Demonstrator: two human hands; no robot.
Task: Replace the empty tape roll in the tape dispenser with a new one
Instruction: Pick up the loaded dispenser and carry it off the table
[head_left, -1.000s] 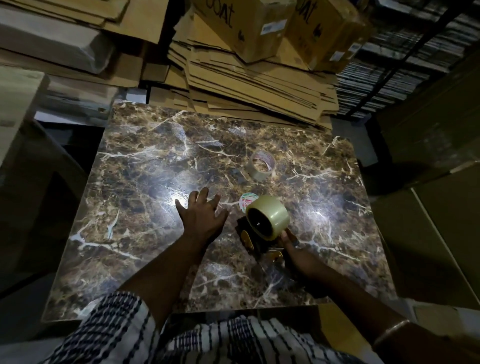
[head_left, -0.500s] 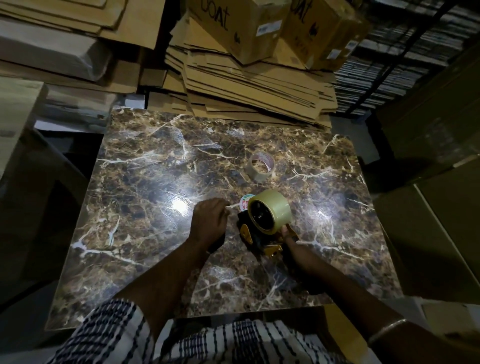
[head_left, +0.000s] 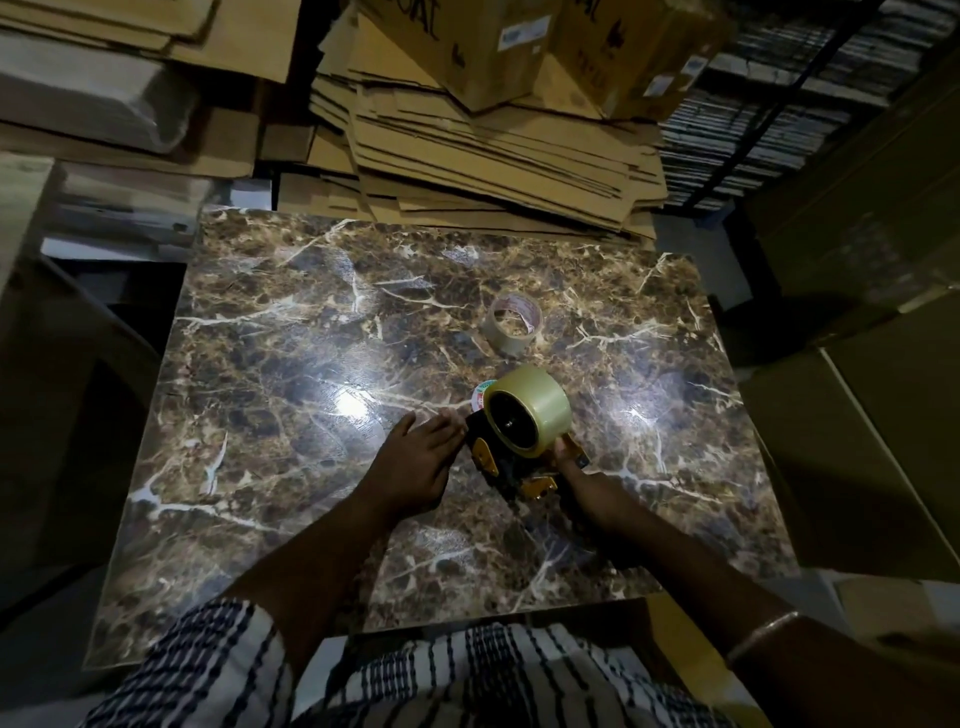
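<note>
A black and yellow tape dispenser (head_left: 506, 462) rests on the marble-patterned table (head_left: 291, 364) with a full clear tape roll (head_left: 535, 408) mounted on its hub. My right hand (head_left: 587, 480) grips the dispenser's handle end from the right. Pressed against the dispenser's left side is my left hand (head_left: 415, 460), fingertips at the roll's edge by a small round label (head_left: 482, 393). Whether those fingers pinch anything is hidden. The empty tape core (head_left: 513, 325) lies flat farther back on the table.
Flattened cardboard sheets (head_left: 493, 156) and boxes (head_left: 467, 47) are stacked behind the table. Large cartons (head_left: 857, 405) stand close on the right. Dark furniture (head_left: 67, 395) borders the left side. My striped shirt (head_left: 415, 680) fills the near edge.
My left hand went from spread flat on the table to curled, then shifted right against the dispenser's left side. The right hand stays on the dispenser.
</note>
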